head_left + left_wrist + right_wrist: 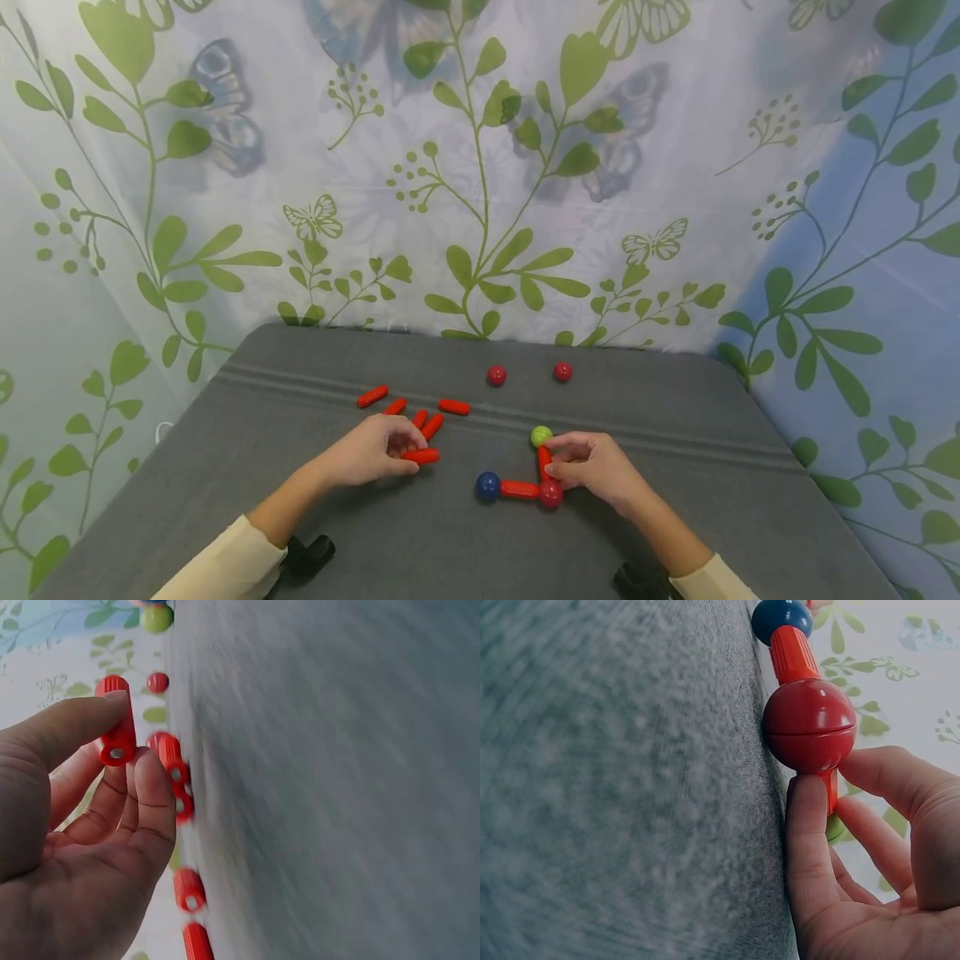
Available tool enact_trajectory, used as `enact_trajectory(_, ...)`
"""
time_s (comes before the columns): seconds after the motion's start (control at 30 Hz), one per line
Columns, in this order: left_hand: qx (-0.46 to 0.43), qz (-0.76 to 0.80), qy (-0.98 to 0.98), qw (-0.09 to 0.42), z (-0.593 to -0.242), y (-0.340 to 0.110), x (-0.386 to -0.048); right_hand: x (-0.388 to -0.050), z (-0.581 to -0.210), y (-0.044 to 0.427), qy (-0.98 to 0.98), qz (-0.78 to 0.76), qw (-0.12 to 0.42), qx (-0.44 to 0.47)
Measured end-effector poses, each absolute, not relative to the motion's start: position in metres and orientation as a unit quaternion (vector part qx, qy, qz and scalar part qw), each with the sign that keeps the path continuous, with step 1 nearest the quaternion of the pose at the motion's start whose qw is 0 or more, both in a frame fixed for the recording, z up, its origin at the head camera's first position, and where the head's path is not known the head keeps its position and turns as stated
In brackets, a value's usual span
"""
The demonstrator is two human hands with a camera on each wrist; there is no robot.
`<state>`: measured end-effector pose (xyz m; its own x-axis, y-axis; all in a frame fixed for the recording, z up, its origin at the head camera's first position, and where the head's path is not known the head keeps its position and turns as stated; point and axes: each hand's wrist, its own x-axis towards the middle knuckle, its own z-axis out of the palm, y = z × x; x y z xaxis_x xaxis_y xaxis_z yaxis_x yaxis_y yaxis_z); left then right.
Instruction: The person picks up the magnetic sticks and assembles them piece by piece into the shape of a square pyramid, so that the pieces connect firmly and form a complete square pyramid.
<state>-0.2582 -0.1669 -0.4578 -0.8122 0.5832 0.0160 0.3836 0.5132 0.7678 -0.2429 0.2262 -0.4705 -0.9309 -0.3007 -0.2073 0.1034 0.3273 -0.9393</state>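
My left hand (371, 452) pinches a red magnetic rod (422, 456) between thumb and fingers. In the left wrist view that ridged rod (117, 735) shows a pale metallic spot at its near end and is held clear of the cloth. On the table lies an L-shaped piece: a blue ball (487, 487), a red rod (519, 490), a red ball (551, 493) at the corner, and a second red rod (544, 463) leading to a green ball (541, 436). My right hand (600, 468) pinches this second rod beside the red ball (810, 726), partly covering it.
Several loose red rods (372, 396) lie beyond my left hand, one rod (453, 407) a little to their right. Two red balls (497, 375) (563, 372) sit near the back edge of the grey cloth-covered table (712, 517). A leaf-patterned curtain (480, 208) hangs behind.
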Motion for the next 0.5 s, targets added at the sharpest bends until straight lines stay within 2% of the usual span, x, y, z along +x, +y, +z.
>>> enact_trajectory(0.5, 0.322, 0.374, 0.866, 0.075, -0.451, -0.097, -0.275, -0.244, -0.471, 0.227, 0.797, -0.574, 0.177, -0.064)
